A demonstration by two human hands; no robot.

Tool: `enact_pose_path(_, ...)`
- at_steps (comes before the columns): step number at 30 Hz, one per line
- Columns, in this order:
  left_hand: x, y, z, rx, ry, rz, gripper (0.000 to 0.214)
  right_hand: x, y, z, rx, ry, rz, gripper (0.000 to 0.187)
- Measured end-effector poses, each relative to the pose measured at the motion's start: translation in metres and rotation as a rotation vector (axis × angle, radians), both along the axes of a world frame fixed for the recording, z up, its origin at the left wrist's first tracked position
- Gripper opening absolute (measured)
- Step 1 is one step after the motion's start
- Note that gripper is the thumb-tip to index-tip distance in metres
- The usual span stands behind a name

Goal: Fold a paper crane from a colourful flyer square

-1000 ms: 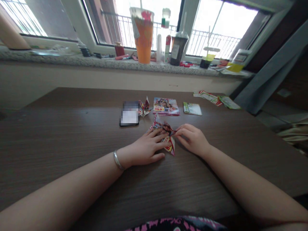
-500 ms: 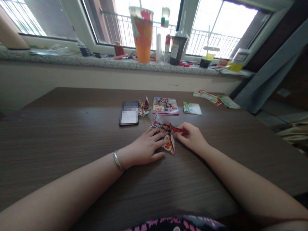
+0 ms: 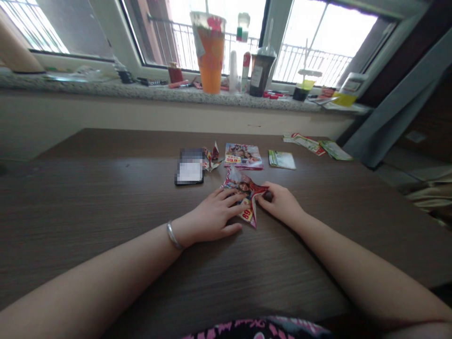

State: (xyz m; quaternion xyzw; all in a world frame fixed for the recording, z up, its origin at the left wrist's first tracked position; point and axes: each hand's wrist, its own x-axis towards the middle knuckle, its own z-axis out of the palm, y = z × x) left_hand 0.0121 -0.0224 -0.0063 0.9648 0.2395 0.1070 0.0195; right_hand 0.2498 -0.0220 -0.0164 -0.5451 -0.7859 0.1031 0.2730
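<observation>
A partly folded sheet of printed paper, colourful with a yellow price patch, lies on the brown table in front of me. My left hand rests flat over its left side, fingers spread, holding it down against the tabletop. At the paper's right edge, my right hand has thumb and forefinger around a raised red flap. Just beyond stand a folded paper crane and a stack of printed leaflets. The underside of the paper is hidden.
A phone with a blurred screen lies left of the crane. Green-and-white cards and other paper strips lie at the back right. Cups, including a tall orange one, and bottles line the granite windowsill.
My right hand's fingers have shifted slightly at the flap, and the flap's tip shows more. My left hand stays in place on the paper.
</observation>
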Motion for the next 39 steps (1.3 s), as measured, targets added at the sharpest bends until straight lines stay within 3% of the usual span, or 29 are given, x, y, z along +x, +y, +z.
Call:
enact_pose_path(8,0.001,0.0,0.0,-0.001,-0.044,0.041,0.049,0.0,0.0,-0.004,-0.065,0.12,-0.007,0.018)
enact_pose_path(14,0.003,-0.002,0.001,-0.014,-0.105,0.07,0.049,-0.003,-0.002,-0.002,-0.046,0.181,-0.015,0.009)
enact_pose_path(21,0.004,-0.002,-0.001,-0.037,-0.198,0.139,0.075,-0.008,-0.007,0.001,-0.079,0.31,0.026,0.013)
enact_pose_path(27,0.002,0.0,-0.004,0.051,-0.326,0.085,0.087,-0.013,-0.009,-0.004,-0.148,0.452,0.116,0.018)
enact_pose_path(32,0.001,0.0,-0.003,0.194,-0.348,0.06,0.088,-0.013,-0.011,0.0,-0.153,0.341,0.195,0.015)
enact_pose_path(39,0.0,0.002,-0.006,0.188,-0.336,0.077,0.09,-0.011,-0.014,0.008,-0.001,0.138,0.242,0.006)
